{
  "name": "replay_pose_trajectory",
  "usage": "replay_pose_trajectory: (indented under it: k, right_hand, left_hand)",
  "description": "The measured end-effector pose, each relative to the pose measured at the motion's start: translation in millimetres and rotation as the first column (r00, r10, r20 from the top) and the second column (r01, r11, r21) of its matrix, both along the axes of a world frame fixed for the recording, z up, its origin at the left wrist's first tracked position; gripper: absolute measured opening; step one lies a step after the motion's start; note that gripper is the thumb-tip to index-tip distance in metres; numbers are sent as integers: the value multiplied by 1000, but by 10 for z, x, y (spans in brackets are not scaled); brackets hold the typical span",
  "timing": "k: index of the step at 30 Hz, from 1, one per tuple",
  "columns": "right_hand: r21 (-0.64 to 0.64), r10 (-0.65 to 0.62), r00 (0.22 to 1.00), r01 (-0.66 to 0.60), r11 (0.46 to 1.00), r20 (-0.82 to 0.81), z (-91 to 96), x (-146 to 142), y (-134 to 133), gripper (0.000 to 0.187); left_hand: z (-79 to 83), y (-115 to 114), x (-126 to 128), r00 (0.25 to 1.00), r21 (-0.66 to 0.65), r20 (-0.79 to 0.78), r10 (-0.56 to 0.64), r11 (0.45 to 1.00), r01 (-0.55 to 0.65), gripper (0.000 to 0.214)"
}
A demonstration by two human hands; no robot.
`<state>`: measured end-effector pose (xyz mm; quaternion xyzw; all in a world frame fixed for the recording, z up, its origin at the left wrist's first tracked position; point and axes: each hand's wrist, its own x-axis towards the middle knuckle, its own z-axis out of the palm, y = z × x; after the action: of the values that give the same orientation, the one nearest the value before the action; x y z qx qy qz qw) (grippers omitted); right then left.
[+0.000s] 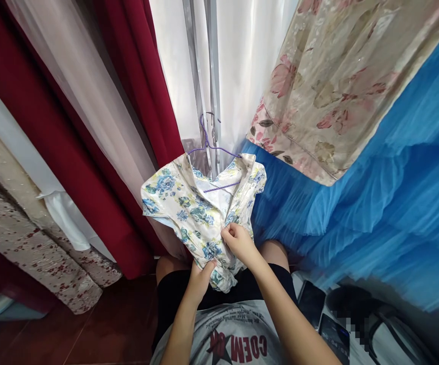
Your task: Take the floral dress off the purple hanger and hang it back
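White floral blouse (194, 208), centre, purple hanger (206, 145) at twelve o'clock. Left hand (201, 279) grasps its bottom at six; right hand (239, 243) pinches front edge. Presumably light, soft; best held by edges.

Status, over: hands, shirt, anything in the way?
Left hand gripping shirt low on the side. Right hand pinching its front. Shirt on purple hanger. Blue tulle close at right, not covering hands.
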<state>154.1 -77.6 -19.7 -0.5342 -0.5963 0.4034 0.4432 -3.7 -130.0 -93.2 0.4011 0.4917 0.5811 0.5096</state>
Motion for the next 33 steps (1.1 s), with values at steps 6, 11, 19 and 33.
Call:
replay_pose_trajectory:
  k: [6, 11, 19, 33]
  right_hand:
    - [-2, 110, 956, -115, 993, -270, -27, 86, -38, 30]
    - [-13, 50, 948, -57, 998, -315, -25, 85, -163, 30]
    - [-33, 210, 886, -245, 969, -414, 89, -159, -256, 27]
    - [223, 70, 914, 23, 975, -400, 1191, -83, 771, 34]
  left_hand:
    - [-233, 79, -207, 956, 113, -44, 290, 952, -284, 51]
    - [-118, 18, -171, 739, 512, -362, 569, 783, -352, 44]
    - [253, 244, 197, 739, 487, -608, 291, 872, 58, 12]
    - [380, 356, 495, 263, 152, -964, 50, 910, 385, 28]
